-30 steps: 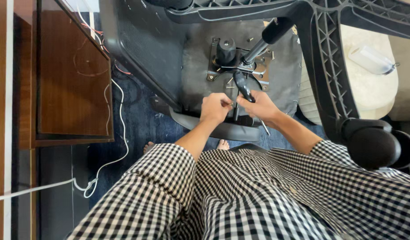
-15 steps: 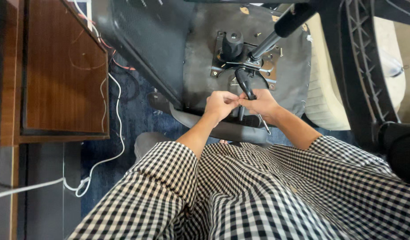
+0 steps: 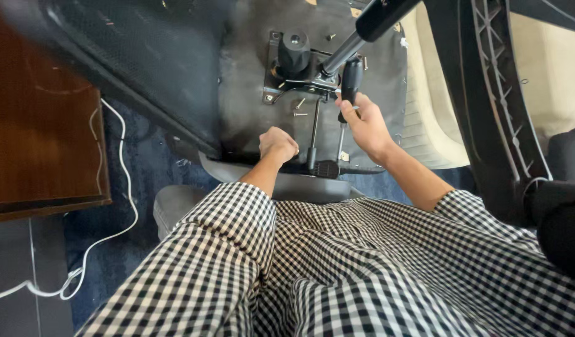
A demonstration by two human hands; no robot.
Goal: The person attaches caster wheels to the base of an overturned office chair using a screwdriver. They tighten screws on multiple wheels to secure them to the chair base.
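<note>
The screwdriver [image 3: 350, 84], black-handled and upright beside the metal mechanism plate [image 3: 287, 78] on the overturned chair seat [image 3: 250, 93], is grasped by the right hand [image 3: 362, 122], while the clenched left hand [image 3: 278, 145] rests nearer, apparently steadying the seat, loose screws [image 3: 300, 109] between them.

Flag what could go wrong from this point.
Loose screws lie on the sloping seat underside beside the metal plate; they could roll off onto the dark carpet. The right hand grips a screwdriver close to the lever; a slip could jab the left hand resting just below.
</note>
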